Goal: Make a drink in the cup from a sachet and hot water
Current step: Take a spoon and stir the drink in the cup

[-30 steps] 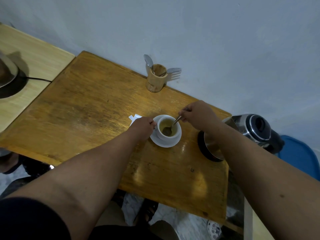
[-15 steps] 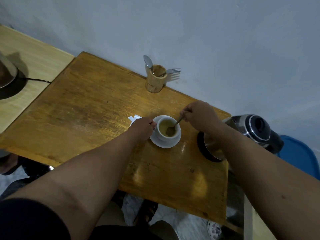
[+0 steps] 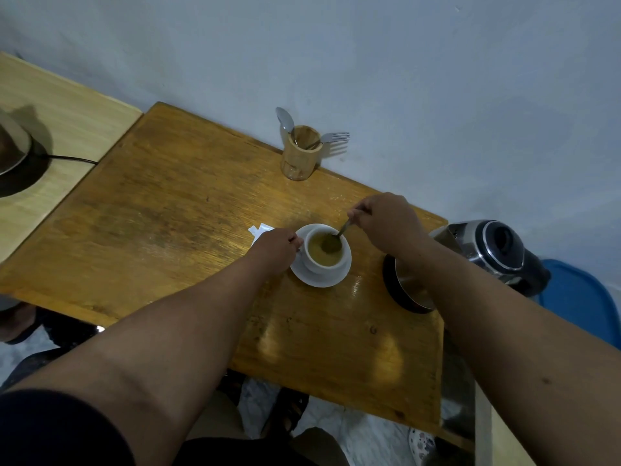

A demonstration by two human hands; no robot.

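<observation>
A white cup [image 3: 323, 264] holding a light-brown drink stands on a white saucer [image 3: 331, 280] on the wooden table [image 3: 174, 230]. My right hand [image 3: 386, 220] pinches the handle of a small metal spoon [image 3: 337, 236] whose bowl dips into the drink. My left hand [image 3: 277, 248] is closed at the cup's left side, where the handle is, hiding it. A white torn sachet [image 3: 258, 229] lies flat just beyond my left hand, partly hidden by it.
A steel electric kettle [image 3: 490, 250] sits on its black base [image 3: 400, 294] at the table's right edge. A wooden holder [image 3: 300, 153] with a spoon and a fork stands by the wall. A paler table with a corded appliance [image 3: 13, 156] is at left.
The spoon's bowl has shifted inside the cup from the near left side toward the far right, with my right hand moving slightly. My left hand stays on the cup.
</observation>
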